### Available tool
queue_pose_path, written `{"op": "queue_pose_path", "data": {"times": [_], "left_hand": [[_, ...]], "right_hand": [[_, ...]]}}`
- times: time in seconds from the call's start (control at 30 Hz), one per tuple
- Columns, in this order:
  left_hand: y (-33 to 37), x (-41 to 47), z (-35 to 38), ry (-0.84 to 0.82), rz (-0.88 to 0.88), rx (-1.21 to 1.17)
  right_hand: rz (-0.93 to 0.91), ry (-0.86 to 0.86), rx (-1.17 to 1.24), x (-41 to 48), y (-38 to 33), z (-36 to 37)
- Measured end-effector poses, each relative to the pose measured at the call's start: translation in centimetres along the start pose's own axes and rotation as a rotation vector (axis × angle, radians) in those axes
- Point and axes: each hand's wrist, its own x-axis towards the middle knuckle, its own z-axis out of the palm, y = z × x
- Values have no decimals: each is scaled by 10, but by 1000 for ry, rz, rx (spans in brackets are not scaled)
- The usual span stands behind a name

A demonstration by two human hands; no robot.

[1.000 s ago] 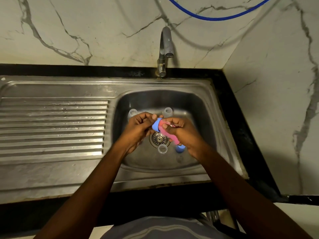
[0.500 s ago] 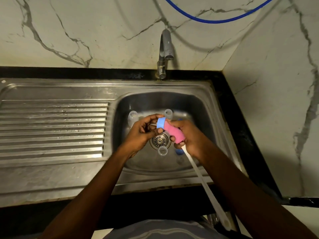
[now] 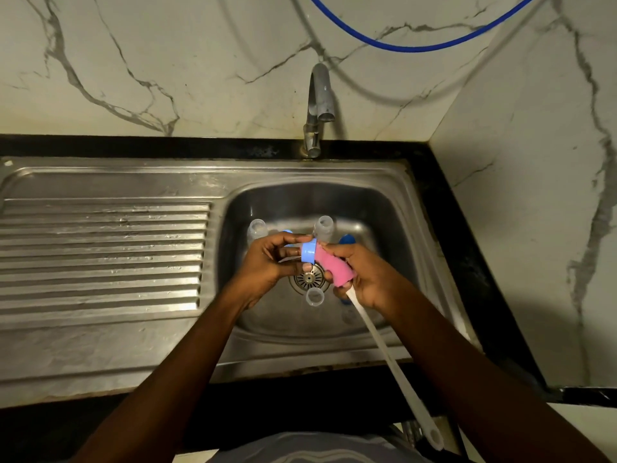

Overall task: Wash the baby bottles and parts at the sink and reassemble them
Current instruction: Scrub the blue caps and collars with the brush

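Head view, from the left of the frame: the sink's ribbed drainboard [image 3: 103, 255] fills the left half. Right of it, in the basin [image 3: 384, 212], one clear bottle [image 3: 257, 228] stands at the back left and a second clear bottle [image 3: 323, 227] nearer the centre. Just in front of them the left hand [image 3: 267, 265] has its fingers curled, pinching a blue ring [image 3: 309, 251]. The ring sits against the end of a pink sponge brush [image 3: 334, 267]; whether the sponge passes through it cannot be told. Below the ring lie the drain [image 3: 309, 279] and a small clear cap [image 3: 315, 297]. The right hand [image 3: 367, 282] wraps its fingers round the sponge, and the brush's white handle [image 3: 394, 362] slants to the lower right. A blue part [image 3: 347, 239] peeks out behind this hand. The tap [image 3: 317, 108] stands at upper centre.
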Motion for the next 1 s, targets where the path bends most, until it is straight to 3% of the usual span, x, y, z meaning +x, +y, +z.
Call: {"op": "queue_pose_path", "data": {"times": [0.1, 0.23, 0.4, 0.5, 0.57, 0.67, 0.73, 0.8, 0.83, 0.9, 0.93, 0.97, 1.0], "left_hand": [[5, 3, 3, 25, -78, -177], [7, 12, 5, 31, -173, -234], [10, 15, -8, -195, -265, -64], [13, 17, -3, -162, -192, -65], [11, 16, 3, -99, -117, -17], [2, 12, 9, -44, -57, -22], [3, 10, 11, -5, -32, -52], [6, 12, 10, 17, -35, -93], [8, 14, 10, 23, -45, -110], [8, 16, 10, 33, -58, -114], [7, 14, 11, 32, -52, -96], [6, 13, 11, 30, -36, -70], [3, 11, 11, 27, -24, -58]], "right_hand": [[-191, 51, -194, 10, -1, -2], [-534, 72, -482, 14, 1, -2], [-877, 77, -837, 13, 0, -11], [-1011, 233, -1143, 17, 10, -13], [-880, 346, -1079, 10, 15, 1], [-280, 243, -321, -4, 0, 18], [-107, 143, -85, -8, -10, 17], [-220, 130, -130, -6, -10, 16], [-381, 171, -292, -5, -6, 16], [-744, 316, -874, -1, 5, 12], [-844, 390, -1045, 3, 11, 11], [-842, 437, -1078, 3, 13, 11], [-705, 410, -895, 4, 10, 11]]}}
